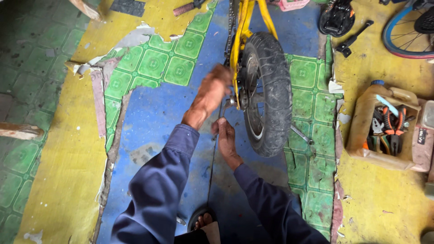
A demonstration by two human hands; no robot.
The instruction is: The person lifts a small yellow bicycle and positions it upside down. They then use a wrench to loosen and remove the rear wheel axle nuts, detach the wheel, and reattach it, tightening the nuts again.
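Observation:
A small yellow bicycle frame (244,27) stands on the floor with its black rear tyre (273,90) towards me. My left hand (211,90) is blurred and closed against the frame by the wheel axle. A metal wrench head (227,103) shows just below its fingers. Lower down and left of the tyre, my right hand (224,138) pinches a thin dark chain (210,180) that hangs from near the axle towards my sandalled foot (203,220). Both arms are in dark blue sleeves.
A cut-open plastic jug (361,122) at the right holds pliers and other tools. A spanner (301,135) lies beside the tyre. A black saddle (337,18) and a blue-rimmed wheel (407,36) lie at the top right. The floor covering is torn, with a wooden piece (18,131) at the left.

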